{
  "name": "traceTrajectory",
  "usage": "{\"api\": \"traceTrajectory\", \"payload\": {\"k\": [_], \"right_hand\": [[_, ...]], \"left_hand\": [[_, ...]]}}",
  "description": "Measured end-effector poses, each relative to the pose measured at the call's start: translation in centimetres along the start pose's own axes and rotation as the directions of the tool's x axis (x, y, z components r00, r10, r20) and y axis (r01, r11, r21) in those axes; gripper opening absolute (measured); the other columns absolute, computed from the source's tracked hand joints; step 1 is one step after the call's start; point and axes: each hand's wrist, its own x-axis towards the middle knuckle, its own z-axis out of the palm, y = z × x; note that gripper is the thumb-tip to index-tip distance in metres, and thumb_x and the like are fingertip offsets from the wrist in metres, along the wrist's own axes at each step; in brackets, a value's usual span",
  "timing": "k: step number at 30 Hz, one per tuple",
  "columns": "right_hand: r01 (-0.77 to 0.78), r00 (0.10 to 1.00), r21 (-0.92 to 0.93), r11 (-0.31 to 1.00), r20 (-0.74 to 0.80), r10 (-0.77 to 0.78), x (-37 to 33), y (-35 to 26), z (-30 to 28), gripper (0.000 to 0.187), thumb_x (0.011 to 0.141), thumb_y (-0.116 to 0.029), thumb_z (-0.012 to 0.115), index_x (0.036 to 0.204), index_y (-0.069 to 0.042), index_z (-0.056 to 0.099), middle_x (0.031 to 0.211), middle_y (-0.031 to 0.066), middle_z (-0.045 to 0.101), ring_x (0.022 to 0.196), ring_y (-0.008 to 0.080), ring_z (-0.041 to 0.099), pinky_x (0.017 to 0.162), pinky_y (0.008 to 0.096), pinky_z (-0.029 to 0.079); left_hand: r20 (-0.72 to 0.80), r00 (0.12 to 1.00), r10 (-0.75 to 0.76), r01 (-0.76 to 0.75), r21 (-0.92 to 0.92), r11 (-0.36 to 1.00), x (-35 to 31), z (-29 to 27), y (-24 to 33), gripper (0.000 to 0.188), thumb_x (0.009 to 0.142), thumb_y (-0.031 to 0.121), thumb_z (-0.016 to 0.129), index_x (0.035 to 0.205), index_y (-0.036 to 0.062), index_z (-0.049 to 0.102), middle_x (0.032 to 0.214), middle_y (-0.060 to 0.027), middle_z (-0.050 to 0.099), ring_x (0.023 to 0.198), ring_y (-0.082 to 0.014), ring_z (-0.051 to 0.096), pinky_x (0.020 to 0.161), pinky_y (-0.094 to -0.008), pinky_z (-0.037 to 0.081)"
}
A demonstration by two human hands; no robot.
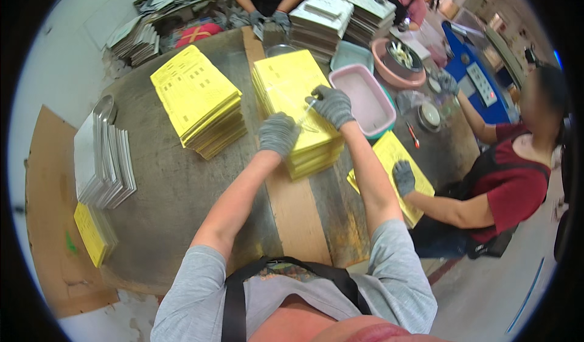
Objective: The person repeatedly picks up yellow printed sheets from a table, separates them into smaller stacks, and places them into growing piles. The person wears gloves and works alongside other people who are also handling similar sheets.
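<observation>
A tall stack of yellow printed sheets or thin panels point(286, 74) stands before me on the table. My left hand point(278, 134), in a grey glove, rests on its near left corner with fingers laid over the top. My right hand point(333, 106), gloved the same way, is closed above the top sheet, round a thin pale stick-like tool point(311, 103); its exact kind is hard to make out. To the left sits a second yellow stack point(194, 93), its sides uneven.
White panels point(103, 159) and a small yellow pile point(91, 232) line the table's left edge. A pink basin point(365, 99) stands right of my stack. A co-worker's gloved hand point(403, 178) rests on yellow sheets point(392, 153). An orange-handled tool point(413, 136) lies nearby.
</observation>
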Motion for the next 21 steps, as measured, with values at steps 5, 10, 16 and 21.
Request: {"api": "traceTrajectory", "payload": {"k": [5,10,16,21], "right_hand": [[-0.112,0.978,-0.088,0.990,-0.187,0.094,0.3,3.9,1.0,0.047,0.072,-0.047,0.067,0.100,-0.009,0.065,0.093,0.0141,0.067,0.085,0.0309,0.063,0.079,0.0383,0.047],[-0.318,0.945,0.567,0.760,0.128,0.300,0.8,8.4,3.3,0.058,0.071,-0.042,0.074,0.108,0.001,0.061,0.096,0.0136,0.066,0.085,0.0258,0.063,0.079,0.0333,0.048],[-0.113,0.934,0.994,0.003,0.106,0.340,-2.5,13.9,6.4,0.047,0.077,-0.020,0.071,0.119,-0.005,0.055,0.110,0.0108,0.061,0.103,0.0250,0.055,0.094,0.0348,0.042],[-0.137,0.863,0.825,-0.549,0.372,0.343,-8.1,17.8,10.7,0.033,0.086,-0.019,0.060,0.116,-0.007,0.056,0.102,0.0101,0.063,0.092,0.0209,0.062,0.073,0.0340,0.055]], "left_hand": [[0.190,0.971,-0.147,0.213,-0.401,0.891,0.5,-0.9,-4.7,0.033,0.079,0.037,0.061,0.086,0.0049,0.065,0.086,-0.0180,0.063,0.081,-0.0307,0.060,0.074,-0.0392,0.047],[0.042,0.932,-0.359,0.356,-0.276,0.893,1.9,0.7,-7.5,0.038,0.084,0.040,0.057,0.095,0.0048,0.065,0.090,-0.0196,0.064,0.084,-0.0335,0.060,0.076,-0.0404,0.046],[0.039,0.924,-0.380,0.374,-0.287,0.882,3.3,3.7,-8.6,0.042,0.085,0.043,0.051,0.101,0.0057,0.062,0.098,-0.0218,0.062,0.091,-0.0378,0.059,0.080,-0.0444,0.045],[0.260,0.856,-0.446,0.508,-0.262,0.821,-4.9,7.3,-14.0,0.053,0.083,0.045,0.049,0.120,0.0068,0.054,0.121,-0.0209,0.055,0.112,-0.0354,0.053,0.095,-0.0411,0.040]]}}
